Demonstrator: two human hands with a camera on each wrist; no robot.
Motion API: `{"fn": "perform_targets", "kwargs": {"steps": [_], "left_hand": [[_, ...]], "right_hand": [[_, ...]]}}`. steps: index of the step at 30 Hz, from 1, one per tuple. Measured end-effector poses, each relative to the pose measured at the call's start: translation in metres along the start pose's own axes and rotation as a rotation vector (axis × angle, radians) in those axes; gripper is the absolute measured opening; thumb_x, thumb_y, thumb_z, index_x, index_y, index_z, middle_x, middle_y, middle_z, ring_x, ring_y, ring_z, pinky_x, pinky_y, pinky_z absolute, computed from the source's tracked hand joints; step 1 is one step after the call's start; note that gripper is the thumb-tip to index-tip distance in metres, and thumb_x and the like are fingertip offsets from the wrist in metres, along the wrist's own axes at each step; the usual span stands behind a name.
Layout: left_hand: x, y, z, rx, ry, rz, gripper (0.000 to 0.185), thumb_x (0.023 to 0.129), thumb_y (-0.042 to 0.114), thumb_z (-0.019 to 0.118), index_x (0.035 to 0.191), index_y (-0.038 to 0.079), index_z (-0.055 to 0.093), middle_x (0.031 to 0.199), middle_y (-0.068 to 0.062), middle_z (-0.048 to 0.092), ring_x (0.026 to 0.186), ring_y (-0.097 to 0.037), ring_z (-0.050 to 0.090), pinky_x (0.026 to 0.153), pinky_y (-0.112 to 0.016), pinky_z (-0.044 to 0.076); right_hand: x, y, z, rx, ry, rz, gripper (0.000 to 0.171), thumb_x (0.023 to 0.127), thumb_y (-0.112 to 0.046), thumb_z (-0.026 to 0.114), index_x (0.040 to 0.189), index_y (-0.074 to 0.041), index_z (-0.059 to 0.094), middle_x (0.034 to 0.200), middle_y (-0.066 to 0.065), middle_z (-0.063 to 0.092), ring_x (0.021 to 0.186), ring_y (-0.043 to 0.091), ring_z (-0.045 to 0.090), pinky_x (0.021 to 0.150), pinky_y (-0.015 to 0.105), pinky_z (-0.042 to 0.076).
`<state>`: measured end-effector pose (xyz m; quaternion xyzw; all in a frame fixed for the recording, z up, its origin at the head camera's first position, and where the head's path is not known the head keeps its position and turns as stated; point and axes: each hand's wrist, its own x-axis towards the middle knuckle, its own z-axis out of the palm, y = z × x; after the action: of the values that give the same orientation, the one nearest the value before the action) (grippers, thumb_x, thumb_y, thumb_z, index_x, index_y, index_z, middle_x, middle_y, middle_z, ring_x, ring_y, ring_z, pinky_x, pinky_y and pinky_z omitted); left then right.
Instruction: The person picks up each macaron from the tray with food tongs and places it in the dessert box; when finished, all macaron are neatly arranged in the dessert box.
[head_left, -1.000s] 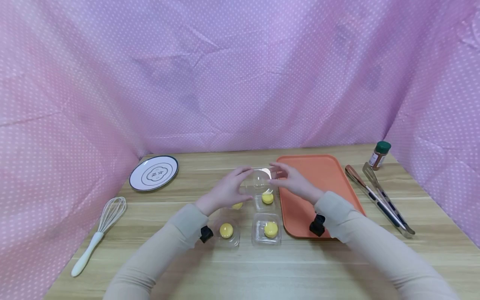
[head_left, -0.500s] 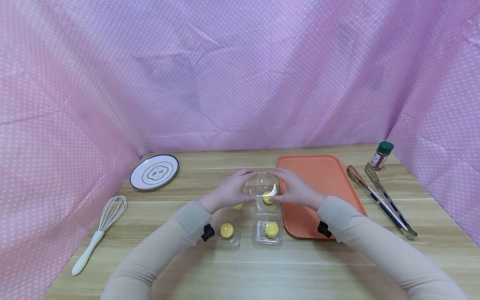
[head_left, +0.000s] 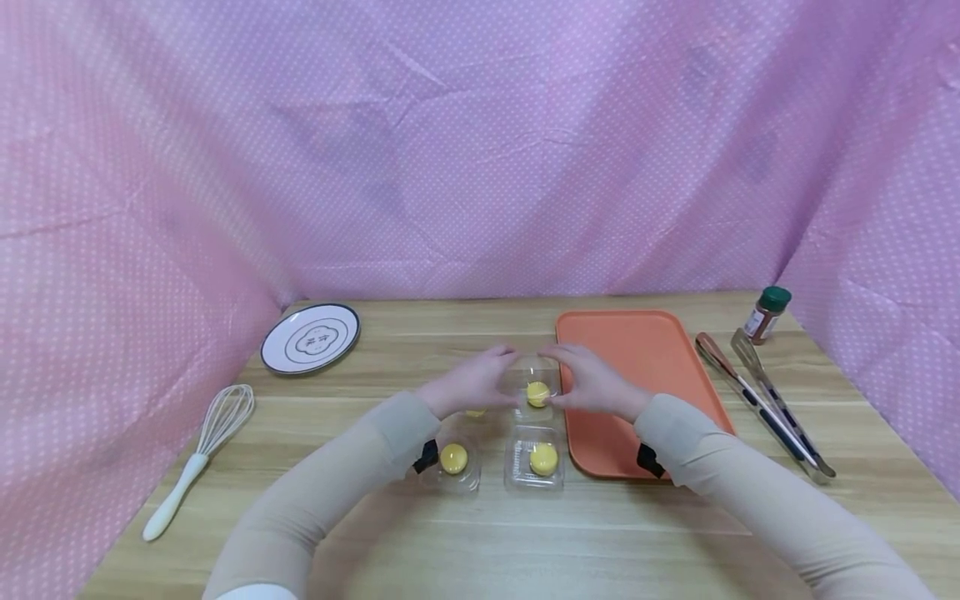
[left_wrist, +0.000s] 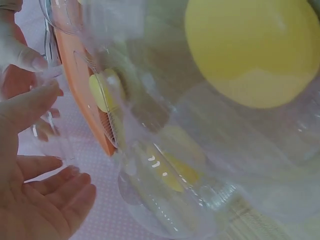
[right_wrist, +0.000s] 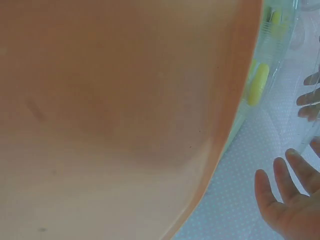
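In the head view my left hand point(head_left: 472, 382) and right hand point(head_left: 596, 382) face each other, pinching opposite sides of a clear plastic lid point(head_left: 532, 364). It is hard to see, low over the back right clear box point(head_left: 534, 415), which holds a small round yellow pastry point(head_left: 537, 394). In the left wrist view the lid point(left_wrist: 56, 137) spans between both hands; the left hand's point(left_wrist: 37, 185) lower fingers spread free. Nearer me are a clear box point(head_left: 522, 478) with a pastry point(head_left: 543, 459) and a covered pastry point(head_left: 453, 458). Another pastry point(head_left: 476, 412) is mostly hidden by my left hand.
An orange tray point(head_left: 637, 358) lies right beside the boxes, under my right wrist. Farther right are tongs point(head_left: 772, 408) and a green-capped jar point(head_left: 767, 315). To the left are a white plate point(head_left: 311, 338) and a whisk point(head_left: 198, 462). A pink dotted cloth point(head_left: 480, 150) hangs behind.
Both hands have come down slightly toward the back right box, bringing the clear lid lower over it. My right hand has moved from loosely spread fingers to gripping the lid's side.
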<state>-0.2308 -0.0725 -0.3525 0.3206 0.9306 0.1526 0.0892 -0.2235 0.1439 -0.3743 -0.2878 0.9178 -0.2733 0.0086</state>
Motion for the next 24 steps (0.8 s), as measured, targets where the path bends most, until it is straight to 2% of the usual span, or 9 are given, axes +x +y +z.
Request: {"fn": "perform_targets", "kwargs": {"steps": [7, 11, 14, 19, 24], "left_hand": [[0.006, 0.004, 0.002, 0.109, -0.059, -0.031, 0.082, 0.078, 0.031, 0.077, 0.14, -0.005, 0.037, 0.144, -0.02, 0.041, 0.131, -0.031, 0.043, 0.112, -0.039, 0.036], [0.007, 0.007, 0.003, 0.13, -0.097, -0.065, 0.083, 0.078, 0.033, 0.077, 0.141, -0.003, 0.037, 0.145, -0.02, 0.04, 0.132, -0.031, 0.042, 0.113, -0.04, 0.034], [0.007, 0.008, 0.005, 0.129, -0.112, -0.071, 0.08, 0.077, 0.03, 0.077, 0.14, -0.002, 0.04, 0.143, -0.019, 0.043, 0.129, -0.03, 0.046, 0.11, -0.04, 0.037], [0.006, 0.009, 0.01, 0.122, -0.128, -0.059, 0.066, 0.076, 0.028, 0.078, 0.129, 0.0, 0.053, 0.129, -0.012, 0.054, 0.109, -0.023, 0.057, 0.097, -0.034, 0.049], [0.005, 0.01, 0.012, 0.147, -0.151, -0.058, 0.066, 0.078, 0.032, 0.077, 0.132, 0.005, 0.051, 0.122, -0.007, 0.055, 0.099, -0.016, 0.058, 0.089, -0.03, 0.052]], "right_hand": [[0.001, 0.003, 0.003, -0.017, -0.044, 0.002, 0.073, 0.074, -0.024, 0.081, 0.135, -0.003, 0.048, 0.137, 0.017, 0.051, 0.128, 0.039, 0.043, 0.106, 0.057, 0.036], [0.003, 0.004, 0.004, -0.048, -0.065, -0.034, 0.072, 0.073, -0.024, 0.081, 0.133, -0.001, 0.05, 0.134, 0.016, 0.054, 0.125, 0.038, 0.047, 0.105, 0.054, 0.039], [0.004, 0.005, 0.006, -0.063, -0.079, -0.059, 0.071, 0.072, -0.023, 0.082, 0.131, 0.0, 0.052, 0.131, 0.017, 0.055, 0.122, 0.037, 0.05, 0.103, 0.053, 0.041], [0.003, 0.007, 0.01, -0.066, -0.114, -0.055, 0.072, 0.072, -0.026, 0.082, 0.131, 0.0, 0.052, 0.13, 0.017, 0.056, 0.119, 0.035, 0.051, 0.102, 0.052, 0.042], [0.003, 0.009, 0.013, -0.076, -0.147, -0.032, 0.071, 0.071, -0.027, 0.082, 0.131, -0.004, 0.052, 0.129, 0.014, 0.055, 0.118, 0.033, 0.05, 0.1, 0.051, 0.044]]}}
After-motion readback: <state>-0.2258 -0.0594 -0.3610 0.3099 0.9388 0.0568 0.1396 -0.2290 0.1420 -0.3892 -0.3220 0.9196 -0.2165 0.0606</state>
